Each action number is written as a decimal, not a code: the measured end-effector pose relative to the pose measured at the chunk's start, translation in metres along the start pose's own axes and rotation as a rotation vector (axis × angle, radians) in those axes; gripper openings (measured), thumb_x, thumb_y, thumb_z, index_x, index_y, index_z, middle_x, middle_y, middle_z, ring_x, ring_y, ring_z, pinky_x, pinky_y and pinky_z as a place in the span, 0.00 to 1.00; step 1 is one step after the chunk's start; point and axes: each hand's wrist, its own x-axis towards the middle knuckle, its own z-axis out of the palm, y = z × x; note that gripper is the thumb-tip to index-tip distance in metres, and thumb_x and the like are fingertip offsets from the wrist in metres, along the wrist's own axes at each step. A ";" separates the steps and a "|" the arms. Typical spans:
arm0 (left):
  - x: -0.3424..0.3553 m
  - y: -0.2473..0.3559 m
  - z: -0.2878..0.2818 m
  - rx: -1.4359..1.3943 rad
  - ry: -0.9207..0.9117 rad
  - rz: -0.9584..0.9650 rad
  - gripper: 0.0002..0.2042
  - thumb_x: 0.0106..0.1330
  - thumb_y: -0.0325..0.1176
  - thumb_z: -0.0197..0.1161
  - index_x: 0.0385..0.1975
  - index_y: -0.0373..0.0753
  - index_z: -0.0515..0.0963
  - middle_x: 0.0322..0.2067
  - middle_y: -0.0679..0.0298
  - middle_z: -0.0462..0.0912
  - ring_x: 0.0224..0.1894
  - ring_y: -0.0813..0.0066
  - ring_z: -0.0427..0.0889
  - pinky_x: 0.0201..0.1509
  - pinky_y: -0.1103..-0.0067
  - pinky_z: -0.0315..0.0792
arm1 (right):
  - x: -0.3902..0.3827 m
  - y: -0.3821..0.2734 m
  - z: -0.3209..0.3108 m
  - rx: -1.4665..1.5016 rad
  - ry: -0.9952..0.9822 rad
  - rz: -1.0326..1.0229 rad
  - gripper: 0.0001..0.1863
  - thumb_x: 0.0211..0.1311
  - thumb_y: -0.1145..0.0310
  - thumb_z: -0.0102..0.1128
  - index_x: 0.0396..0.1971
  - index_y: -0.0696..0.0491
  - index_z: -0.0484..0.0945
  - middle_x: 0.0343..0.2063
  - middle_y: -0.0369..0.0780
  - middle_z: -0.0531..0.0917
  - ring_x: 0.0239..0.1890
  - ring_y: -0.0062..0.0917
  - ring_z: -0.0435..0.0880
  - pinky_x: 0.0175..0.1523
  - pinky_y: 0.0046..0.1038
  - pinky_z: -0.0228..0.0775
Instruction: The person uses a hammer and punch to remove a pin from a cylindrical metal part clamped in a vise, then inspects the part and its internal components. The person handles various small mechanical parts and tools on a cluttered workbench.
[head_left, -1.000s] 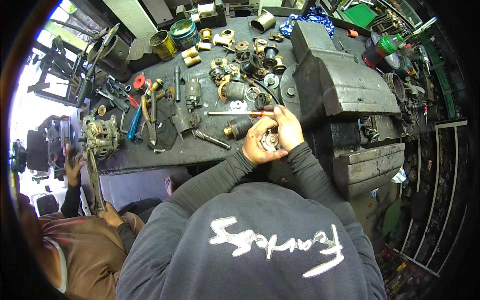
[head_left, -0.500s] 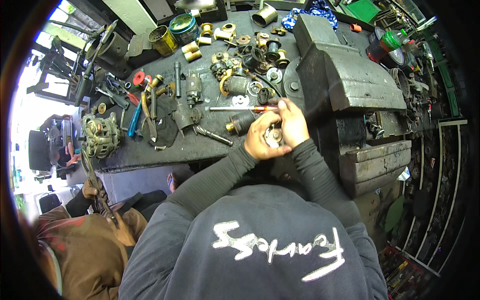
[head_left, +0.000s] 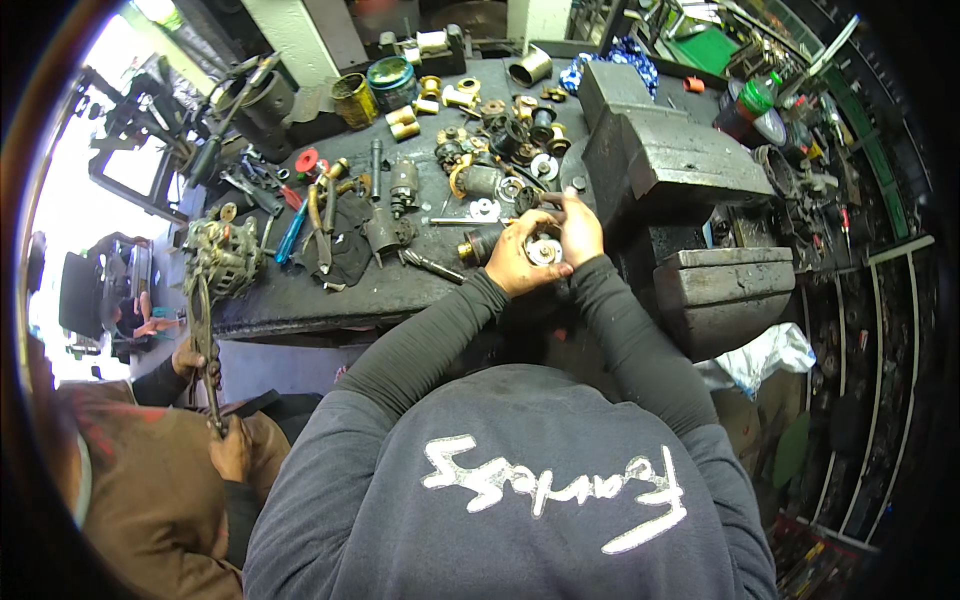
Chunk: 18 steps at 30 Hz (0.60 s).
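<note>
My left hand [head_left: 513,262] and my right hand [head_left: 582,235] close together around a small round metal part [head_left: 544,251] with a pale ring-shaped face. The left fingers curl about its near and left side; the right hand wraps it from the right. Just beyond the hands lies a screwdriver [head_left: 458,221], its shaft pointing left and its handle mostly hidden. Beside my left hand rests a dark cylinder with a brass-coloured end [head_left: 468,249]. A fluted metal shaft, like a drill bit [head_left: 432,266], lies nearer the bench edge.
A large dark bench vise [head_left: 690,160] stands to the right. Motor parts and brass-coloured spools [head_left: 461,97] crowd the black bench. An alternator [head_left: 222,252] sits at the left, where another person's hands [head_left: 230,450] hold a long metal tool. A white plastic bag [head_left: 765,358] lies below the vise.
The view has shifted, bringing the white bag into sight. Both hands stay around the round part, whose pale face now shows more. The other person's lower hand has moved down the tool.
</note>
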 end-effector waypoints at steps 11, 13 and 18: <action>-0.007 0.017 0.015 0.241 0.280 -0.108 0.40 0.37 0.45 0.80 0.48 0.35 0.65 0.41 0.55 0.78 0.46 0.66 0.78 0.53 0.73 0.71 | -0.169 -0.033 -0.082 -0.181 -0.561 0.172 0.22 0.69 0.53 0.42 0.55 0.52 0.68 0.51 0.40 0.72 0.55 0.25 0.69 0.60 0.33 0.59; -0.010 0.014 0.016 0.390 0.345 -0.097 0.41 0.37 0.43 0.80 0.50 0.35 0.63 0.44 0.54 0.76 0.48 0.65 0.76 0.54 0.73 0.70 | -0.193 -0.053 -0.115 -0.243 -0.682 0.101 0.24 0.69 0.54 0.44 0.54 0.57 0.69 0.53 0.42 0.72 0.58 0.26 0.67 0.62 0.30 0.58; -0.011 0.007 0.020 0.393 0.418 -0.161 0.36 0.44 0.34 0.77 0.52 0.36 0.61 0.45 0.57 0.76 0.49 0.69 0.75 0.56 0.73 0.68 | -0.255 -0.081 -0.211 -0.019 -0.552 0.054 0.27 0.66 0.54 0.49 0.54 0.61 0.66 0.50 0.47 0.75 0.55 0.32 0.73 0.62 0.33 0.61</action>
